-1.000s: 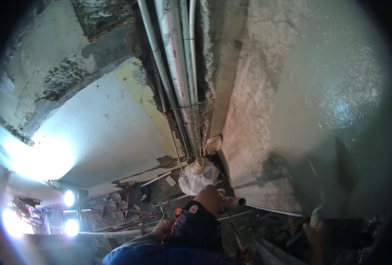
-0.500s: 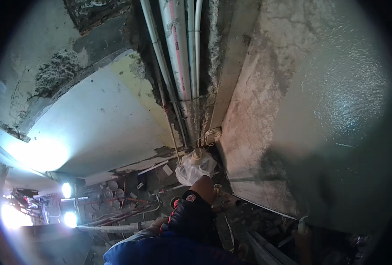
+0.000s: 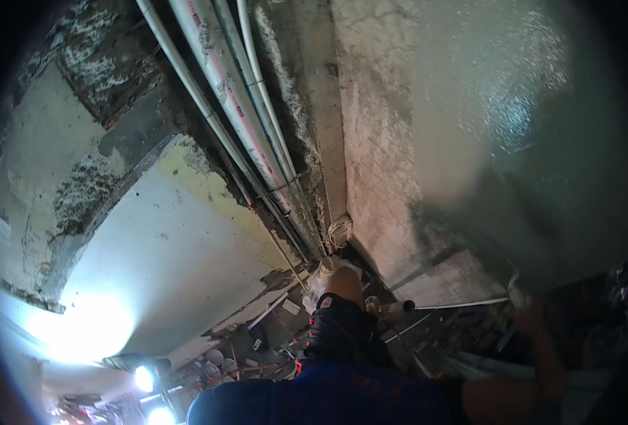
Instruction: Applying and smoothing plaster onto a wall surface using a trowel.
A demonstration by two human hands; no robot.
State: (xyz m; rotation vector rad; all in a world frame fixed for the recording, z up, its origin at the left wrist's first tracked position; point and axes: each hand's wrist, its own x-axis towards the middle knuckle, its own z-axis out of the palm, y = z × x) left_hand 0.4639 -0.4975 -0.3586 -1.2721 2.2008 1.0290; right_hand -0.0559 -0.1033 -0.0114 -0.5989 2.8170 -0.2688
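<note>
At the lower right, my right hand [image 3: 530, 316] is closed round a pale tool handle [image 3: 517, 295]. A thin bent metal shank rises from that handle toward the wall; the tool's working end is lost in the shadow. The hand is close to the lower edge of the right-hand wall [image 3: 462, 134], which carries a wet, glossy grey-green coat beside a bare, stained strip. My left hand is out of sight. My bent knee [image 3: 346, 285], below dark shorts, shows in the lower middle.
Several white pipes [image 3: 246, 131] run down the corner, with a coil of pale cable [image 3: 340, 231] at their foot. A clear plastic bag [image 3: 319, 287] sits behind my knee. Rubble and a short pipe [image 3: 400, 307] lie on the floor. Bright lamps [image 3: 144, 378] stand lower left.
My view has turned and shifted toward the right-hand wall. My right hand with the handle appears higher and farther right, and more of the arm shows. My left hand has left the picture.
</note>
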